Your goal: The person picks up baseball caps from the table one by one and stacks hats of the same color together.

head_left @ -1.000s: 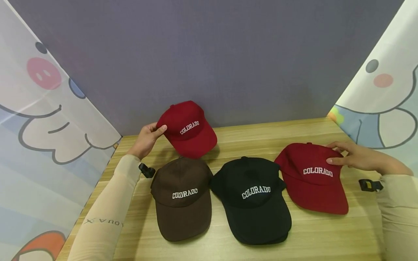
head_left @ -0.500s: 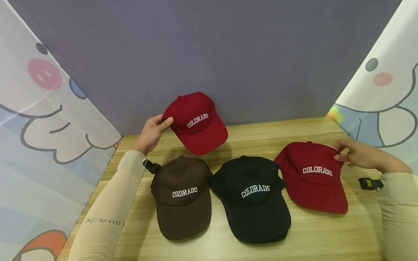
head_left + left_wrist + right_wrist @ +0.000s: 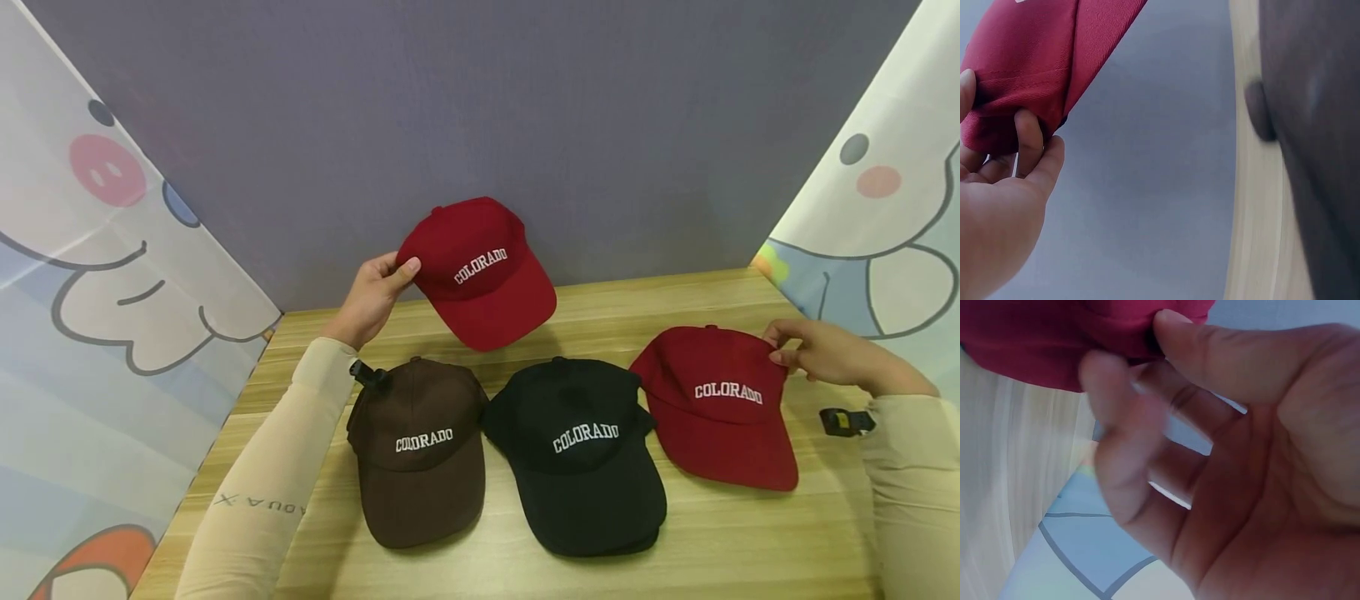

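My left hand (image 3: 375, 292) pinches a red baseball cap (image 3: 480, 275) by its left side, thumb in front. That cap is raised over the back of the table, brim tilted down to the right. The left wrist view shows fingers (image 3: 1030, 140) curled under the cap's folded red cloth (image 3: 1022, 75). At the right, my right hand (image 3: 825, 354) pinches the upper right edge of a second red cap (image 3: 712, 417) lying on the table. A brown cap (image 3: 420, 492) and a black cap (image 3: 585, 500) lie between; all have white COLORADO lettering.
The wooden table (image 3: 735, 550) ends at a grey back wall (image 3: 480, 100). Cartoon-printed panels stand at the left (image 3: 112, 250) and right (image 3: 862, 233). A second black brim shows under the black cap's edge.
My left hand has moved the raised red cap to the right and upward. My right hand has shifted slightly outward along the other red cap's edge, its thumb drawn back from the front.
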The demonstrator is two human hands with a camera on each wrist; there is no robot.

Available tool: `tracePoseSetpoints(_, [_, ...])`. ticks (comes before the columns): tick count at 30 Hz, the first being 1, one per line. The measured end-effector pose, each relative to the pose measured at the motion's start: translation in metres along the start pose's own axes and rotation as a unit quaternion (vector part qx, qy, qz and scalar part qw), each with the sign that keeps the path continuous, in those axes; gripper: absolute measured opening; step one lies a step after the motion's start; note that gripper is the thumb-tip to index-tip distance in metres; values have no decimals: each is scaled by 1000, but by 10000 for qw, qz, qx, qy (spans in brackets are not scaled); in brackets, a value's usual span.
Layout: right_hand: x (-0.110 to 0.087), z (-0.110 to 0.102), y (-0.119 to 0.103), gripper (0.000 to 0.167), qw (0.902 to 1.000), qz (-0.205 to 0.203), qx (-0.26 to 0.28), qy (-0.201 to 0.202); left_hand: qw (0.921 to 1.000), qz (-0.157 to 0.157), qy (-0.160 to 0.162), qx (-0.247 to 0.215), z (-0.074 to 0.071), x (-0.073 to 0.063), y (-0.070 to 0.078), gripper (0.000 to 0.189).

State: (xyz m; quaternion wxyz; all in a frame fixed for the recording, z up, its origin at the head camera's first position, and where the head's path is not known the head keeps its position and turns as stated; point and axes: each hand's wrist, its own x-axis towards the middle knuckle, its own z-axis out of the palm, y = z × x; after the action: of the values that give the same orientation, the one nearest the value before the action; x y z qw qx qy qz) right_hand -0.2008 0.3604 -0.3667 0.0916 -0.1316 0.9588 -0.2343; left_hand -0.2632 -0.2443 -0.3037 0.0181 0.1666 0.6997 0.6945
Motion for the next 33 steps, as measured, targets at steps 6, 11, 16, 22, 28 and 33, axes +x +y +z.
tracePoseSetpoints(6, [0,4,1,18,9983,-304,-114,479,9996,22,-101,-262,14,5,3,25])
tracePoseSetpoints(11, [4,5,0,30,9965,-262,-364,702,9988,45,-199,-451,26,7,6,23])
tracePoseSetpoints(16, [7,2,-2,26,9990,54,-133,427,9982,170,-320,-482,38,9,9,22])
tracePoseSetpoints(22, [1,-7,-6,32,9983,452,359,-32,9974,225,-428,-537,51,12,12,19])
tracePoseSetpoints(28, [0,-5,-5,24,9992,271,299,-27,9973,165,-391,-600,60,14,11,14])
tracePoseSetpoints(33, [3,-1,-7,19,9998,88,188,76,9972,171,-393,-614,66,14,13,13])
